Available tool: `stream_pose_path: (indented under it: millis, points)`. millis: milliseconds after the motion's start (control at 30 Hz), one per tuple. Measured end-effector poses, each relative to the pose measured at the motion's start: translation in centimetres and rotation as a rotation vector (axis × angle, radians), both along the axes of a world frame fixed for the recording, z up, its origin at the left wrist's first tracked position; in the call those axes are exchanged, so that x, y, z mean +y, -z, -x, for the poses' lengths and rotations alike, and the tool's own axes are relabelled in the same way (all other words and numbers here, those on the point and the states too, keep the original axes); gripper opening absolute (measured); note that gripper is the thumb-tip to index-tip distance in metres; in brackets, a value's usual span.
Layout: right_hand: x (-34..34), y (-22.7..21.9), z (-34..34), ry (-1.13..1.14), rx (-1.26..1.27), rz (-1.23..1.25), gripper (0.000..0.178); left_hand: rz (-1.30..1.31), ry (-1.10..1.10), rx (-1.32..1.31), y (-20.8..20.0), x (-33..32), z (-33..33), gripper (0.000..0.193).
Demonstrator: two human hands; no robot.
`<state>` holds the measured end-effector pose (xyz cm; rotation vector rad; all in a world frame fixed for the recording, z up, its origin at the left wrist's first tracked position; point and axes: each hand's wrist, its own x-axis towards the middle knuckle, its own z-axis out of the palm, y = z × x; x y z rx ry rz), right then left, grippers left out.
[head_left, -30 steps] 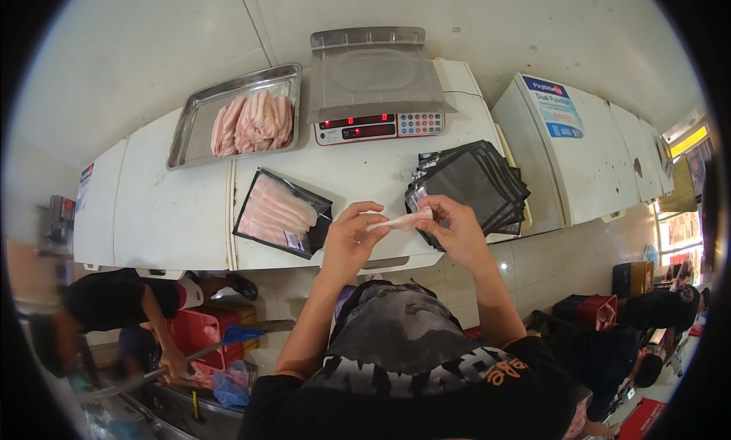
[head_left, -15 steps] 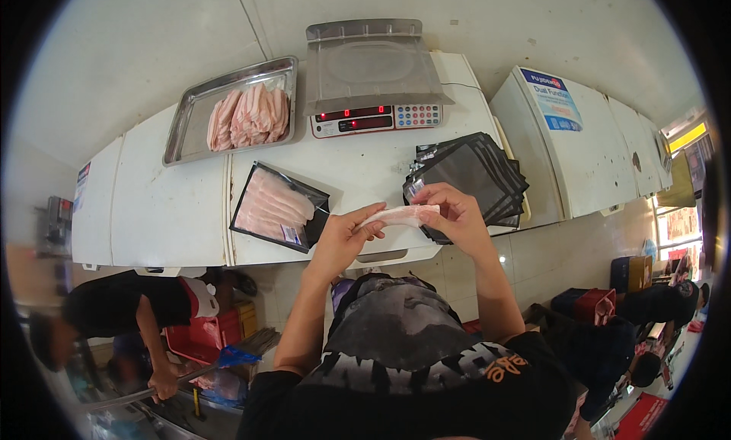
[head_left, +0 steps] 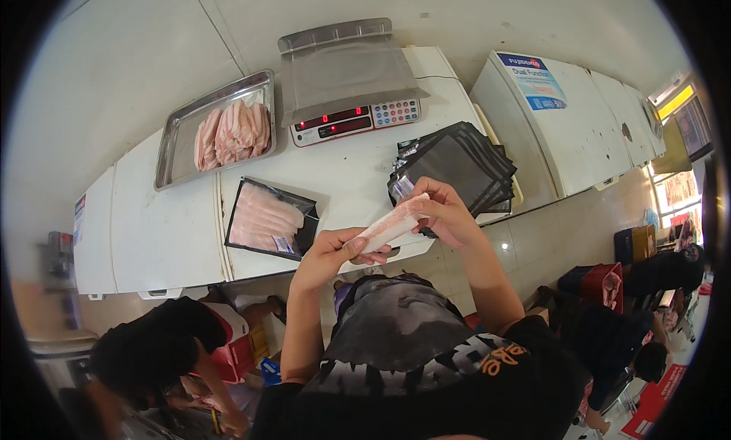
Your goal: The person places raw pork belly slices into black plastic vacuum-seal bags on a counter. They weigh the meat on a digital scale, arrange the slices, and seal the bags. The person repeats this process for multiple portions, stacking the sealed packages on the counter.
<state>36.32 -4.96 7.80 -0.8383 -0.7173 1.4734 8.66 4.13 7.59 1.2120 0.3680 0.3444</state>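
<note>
A pale pink and white strip of pork belly (head_left: 387, 228) stretches between my two hands above the front edge of the white freezer top. My left hand (head_left: 329, 256) pinches its near left end, thumb on top. At the far right end, the fingers of my right hand (head_left: 442, 214) are closed on the strip. Left of my hands lies a black-backed clear pack (head_left: 263, 221) with several strips in a row and a small label. Just beyond my right hand is a fanned stack of black plastic pouches (head_left: 451, 170).
A steel tray (head_left: 173, 139) with a pile of pork strips (head_left: 234, 135) stands at the back left. Beside it is a digital scale (head_left: 356, 124) with a wide metal pan. Another white freezer (head_left: 563, 128) stands right. Co-workers (head_left: 164, 341) bend at low work spots on both sides.
The strip has turned from nearly level to slanting, its right end higher, showing a broader face. My left hand has dropped slightly. The whole view has tilted, and the co-worker at left has shifted.
</note>
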Motion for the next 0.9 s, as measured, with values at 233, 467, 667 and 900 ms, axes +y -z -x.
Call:
stream_pose_path:
  millis: [233, 467, 667, 900]
  points:
    - [0.6, -0.9, 0.7, -0.055, -0.029, -0.038, 0.015, -0.045, -0.073, 0.006, 0.9, -0.1, 0.0, 0.043]
    - [0.8, -1.7, 1.2, -0.103, -0.227, -0.027, 0.015, -0.210, -0.122, 0.184, 1.7, -0.6, -0.1, 0.046]
    - [0.9, -2.6, 1.3, -0.124, -0.297, -0.028, 0.013, -0.514, -0.331, 0.022, 1.1, -1.6, -2.1, 0.033]
    - [0.7, -3.5, 0.9, -0.101, -0.489, -0.039, 0.017, -0.541, -0.341, 0.146, 0.5, -2.6, -3.2, 0.022]
